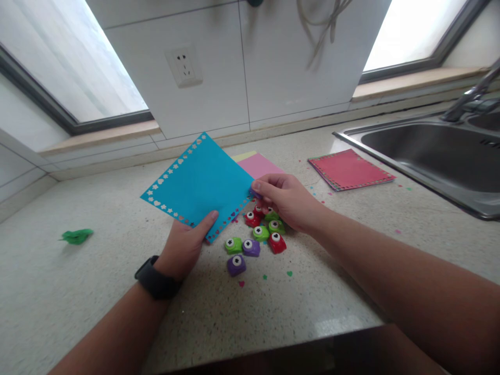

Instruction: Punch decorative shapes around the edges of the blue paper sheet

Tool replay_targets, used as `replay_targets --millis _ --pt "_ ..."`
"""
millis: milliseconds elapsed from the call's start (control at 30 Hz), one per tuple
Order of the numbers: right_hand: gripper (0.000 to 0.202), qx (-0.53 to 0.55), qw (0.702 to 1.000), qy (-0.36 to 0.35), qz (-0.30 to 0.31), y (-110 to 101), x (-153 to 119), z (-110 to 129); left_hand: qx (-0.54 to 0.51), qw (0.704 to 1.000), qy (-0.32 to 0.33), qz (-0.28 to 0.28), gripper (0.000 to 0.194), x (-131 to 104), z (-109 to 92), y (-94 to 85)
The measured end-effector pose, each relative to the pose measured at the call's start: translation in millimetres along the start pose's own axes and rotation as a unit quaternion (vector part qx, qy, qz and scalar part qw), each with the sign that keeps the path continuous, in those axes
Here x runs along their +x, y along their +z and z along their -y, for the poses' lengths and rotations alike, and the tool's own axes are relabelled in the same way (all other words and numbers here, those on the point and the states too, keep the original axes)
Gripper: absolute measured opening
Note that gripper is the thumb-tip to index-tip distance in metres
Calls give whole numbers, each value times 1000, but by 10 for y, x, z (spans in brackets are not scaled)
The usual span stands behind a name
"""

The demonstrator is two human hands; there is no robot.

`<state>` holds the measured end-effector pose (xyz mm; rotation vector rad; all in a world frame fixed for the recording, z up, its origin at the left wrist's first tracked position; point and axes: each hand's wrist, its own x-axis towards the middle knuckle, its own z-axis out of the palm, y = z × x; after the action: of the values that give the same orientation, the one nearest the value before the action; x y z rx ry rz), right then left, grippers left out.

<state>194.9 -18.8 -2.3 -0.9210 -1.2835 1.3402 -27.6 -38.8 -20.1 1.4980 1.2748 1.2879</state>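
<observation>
A blue paper sheet with punched hearts, stars and flowers along two edges is held tilted above the counter. My left hand grips its lower edge, thumb on top and fingers hidden underneath. At the right corner my right hand pinches a small purple punch against the sheet's edge. Several punches lie below the hands, among them a green one, a red one and a purple one. Part of the group is hidden behind my right hand's fingers.
Red punched sheets lie stacked at the right, beside a metal sink. Pink paper lies behind the blue sheet. A crumpled green piece is at the left. Small paper cutouts dot the counter.
</observation>
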Motion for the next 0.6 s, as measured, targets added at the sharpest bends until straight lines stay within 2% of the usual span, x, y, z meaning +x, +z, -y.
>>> replay_targets --millis 233,600 --pt "23 -4 1000 5 0 1 1 14 22 1000 2 1 56 -2 0 4" --pt "24 -6 1000 -2 5 0 -6 1 -4 1000 2 8 58 -2 37 -7"
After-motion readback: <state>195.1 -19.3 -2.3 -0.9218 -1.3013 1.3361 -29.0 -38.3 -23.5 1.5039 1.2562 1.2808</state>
